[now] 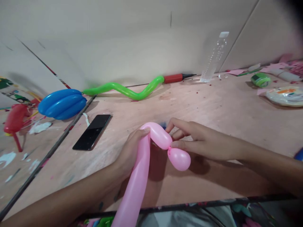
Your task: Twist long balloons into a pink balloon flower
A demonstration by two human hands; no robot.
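Observation:
A long pink balloon [139, 176] runs up from the table's front edge and bends over near its top. My left hand [132, 145] is closed around that bend, thumb on top. Past the bend is a short pink segment, then a twisted neck and a small round bubble at the end. My right hand [189, 135] pinches at the twisted neck with thumb and fingers, the index finger curled above the short segment. The fingers of my left hand behind the balloon are hidden.
A black phone [92, 132] lies to the left. Behind it are a bundled blue balloon [62, 104], a green balloon [127, 93] and a red pump [174, 78] by the wall. A clear bottle [214, 58] stands at the back; green tape [260, 80] and a plastic packet [286, 96] sit far right.

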